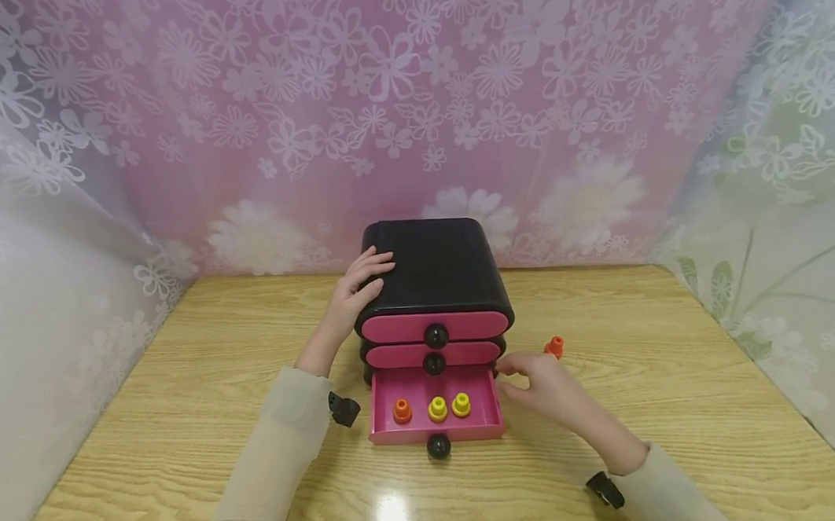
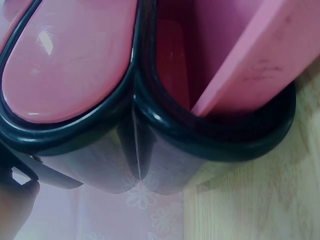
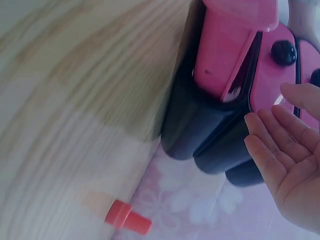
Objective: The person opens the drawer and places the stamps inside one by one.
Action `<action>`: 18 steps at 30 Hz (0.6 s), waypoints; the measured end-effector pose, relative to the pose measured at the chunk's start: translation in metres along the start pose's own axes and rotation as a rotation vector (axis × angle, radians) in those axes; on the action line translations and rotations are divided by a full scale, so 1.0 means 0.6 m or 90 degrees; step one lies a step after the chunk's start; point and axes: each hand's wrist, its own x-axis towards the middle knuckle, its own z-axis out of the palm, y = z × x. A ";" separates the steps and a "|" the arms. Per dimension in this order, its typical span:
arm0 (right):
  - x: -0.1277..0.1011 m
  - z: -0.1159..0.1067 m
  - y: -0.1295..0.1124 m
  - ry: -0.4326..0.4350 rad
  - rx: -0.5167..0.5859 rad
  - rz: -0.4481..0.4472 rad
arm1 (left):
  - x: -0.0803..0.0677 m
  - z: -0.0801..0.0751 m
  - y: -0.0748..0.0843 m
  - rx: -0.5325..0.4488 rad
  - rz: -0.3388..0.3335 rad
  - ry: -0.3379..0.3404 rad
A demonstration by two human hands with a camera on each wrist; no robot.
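Note:
A black chest (image 1: 435, 271) with three pink drawers stands on the wooden table (image 1: 184, 399). Its bottom drawer (image 1: 437, 432) is pulled out and holds one orange peg (image 1: 401, 410) and two yellow pegs (image 1: 437, 408). My left hand (image 1: 359, 289) rests with straight fingers on the chest's top left corner. My right hand (image 1: 540, 385) is open, fingers relaxed, just right of the open drawer, holding nothing. An orange peg (image 1: 553, 347) stands on the table right of the chest, just beyond my right hand, also seen in the right wrist view (image 3: 127, 218). The left wrist view shows the chest's side (image 2: 150, 165) close up.
Flowered curtains (image 1: 409, 96) enclose the table at the back and both sides. Black knobs (image 1: 436, 336) sit on each drawer front. Bare wood lies to the left and right of the chest.

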 end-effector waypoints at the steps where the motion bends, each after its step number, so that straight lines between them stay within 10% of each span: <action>1: -0.001 -0.002 0.003 0.006 -0.003 0.002 | 0.000 0.000 0.007 0.000 -0.003 0.001; 7: -0.012 -0.016 0.025 0.025 -0.007 0.025 | 0.000 0.009 0.049 0.000 -0.018 -0.004; 18: -0.027 -0.046 0.067 0.062 0.006 0.084 | 0.001 0.007 0.048 0.006 -0.031 -0.004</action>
